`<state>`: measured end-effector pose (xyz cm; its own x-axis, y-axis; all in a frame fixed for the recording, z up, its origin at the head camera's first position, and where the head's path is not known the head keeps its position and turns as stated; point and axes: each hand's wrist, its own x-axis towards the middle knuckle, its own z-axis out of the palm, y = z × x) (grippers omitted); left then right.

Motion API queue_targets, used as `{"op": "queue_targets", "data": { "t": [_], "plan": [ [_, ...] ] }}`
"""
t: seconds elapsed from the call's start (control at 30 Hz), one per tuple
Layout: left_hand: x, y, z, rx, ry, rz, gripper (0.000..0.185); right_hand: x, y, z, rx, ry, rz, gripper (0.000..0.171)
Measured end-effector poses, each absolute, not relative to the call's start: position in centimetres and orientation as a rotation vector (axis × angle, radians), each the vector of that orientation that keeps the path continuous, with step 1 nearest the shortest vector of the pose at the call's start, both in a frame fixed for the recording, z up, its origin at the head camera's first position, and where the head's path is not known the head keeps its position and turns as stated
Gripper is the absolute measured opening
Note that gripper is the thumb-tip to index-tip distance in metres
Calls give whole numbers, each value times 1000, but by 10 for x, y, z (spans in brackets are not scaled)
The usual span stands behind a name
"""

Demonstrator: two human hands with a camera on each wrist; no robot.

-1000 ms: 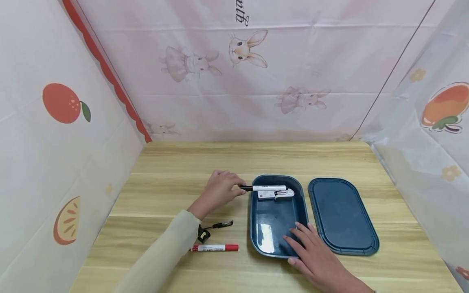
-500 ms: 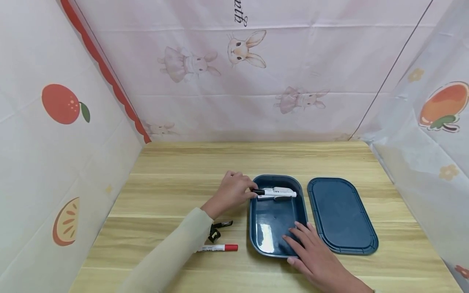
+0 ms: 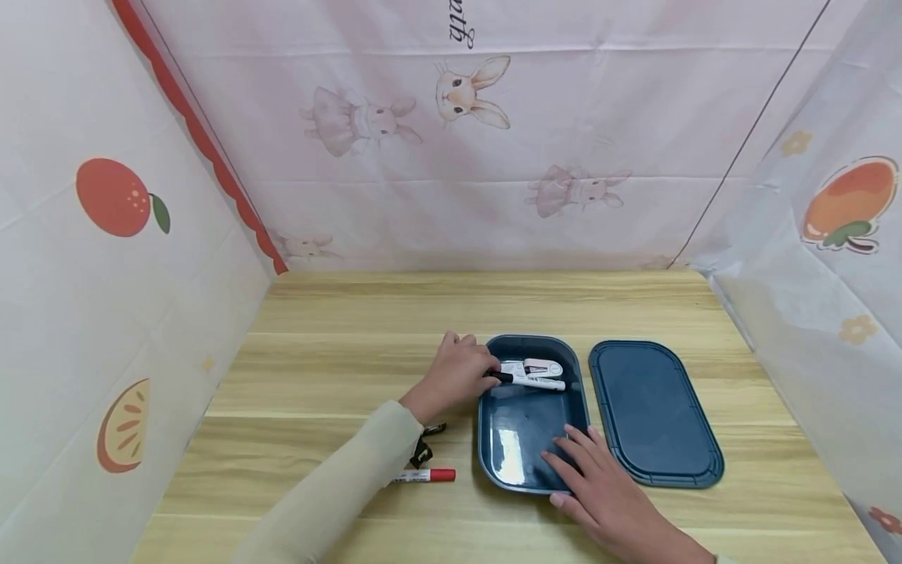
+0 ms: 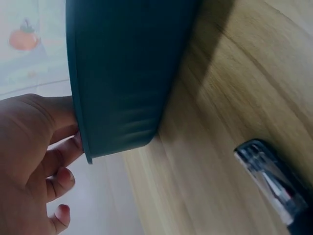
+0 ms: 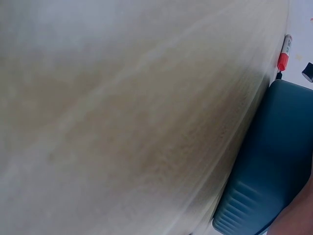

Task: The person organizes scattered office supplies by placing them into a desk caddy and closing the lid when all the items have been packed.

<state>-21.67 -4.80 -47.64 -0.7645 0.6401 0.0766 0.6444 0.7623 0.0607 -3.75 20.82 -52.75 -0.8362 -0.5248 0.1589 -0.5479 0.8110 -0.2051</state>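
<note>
My left hand [image 3: 485,374] pinches the black cap end of a white marker [image 3: 534,381] at the far left rim of a dark blue tray [image 3: 486,462]. The marker lies slanted inside the tray, just in front of a small white stapler-like item [image 3: 543,366]. The fingers of my right hand [image 3: 572,456] lie straight on the tray's near right part and hold nothing. In the left wrist view the tray's outer wall [image 4: 122,73] stands right beside my curled fingers [image 4: 54,171].
The tray's blue lid [image 3: 655,411] lies flat to the right of it. A red-capped marker [image 3: 428,475] and a black pen [image 3: 426,448] lie left of the tray, partly under my left sleeve. Fabric walls close off the wooden table [image 3: 338,337] on three sides.
My left hand has moved right and carried the marker from above the tray's far rim down into the tray, beside the white item. The right hand has stayed put.
</note>
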Motion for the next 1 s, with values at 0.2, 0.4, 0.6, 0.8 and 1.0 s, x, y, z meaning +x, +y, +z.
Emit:
{"op": "queue_targets", "data": {
  "t": [0.2,0.4,0.6,0.8,1.0],
  "plan": [
    [-218,-42,-476,-1082,-2853,84,17,-37,208,-528,876,-2869,365,48],
    [-214,-32,-468,-1092,-2822,299,15,-37,208,-526,875,-2874,377,46],
    [-212,-21,-469,-1070,-2857,488,15,-39,207,-529,889,-2868,369,45],
    [-210,-14,-471,-1071,-2895,595,17,-39,206,-528,885,-2881,378,45],
    [-209,-11,-470,-1067,-2906,601,18,-39,208,-526,871,-2903,379,45]
  ]
}}
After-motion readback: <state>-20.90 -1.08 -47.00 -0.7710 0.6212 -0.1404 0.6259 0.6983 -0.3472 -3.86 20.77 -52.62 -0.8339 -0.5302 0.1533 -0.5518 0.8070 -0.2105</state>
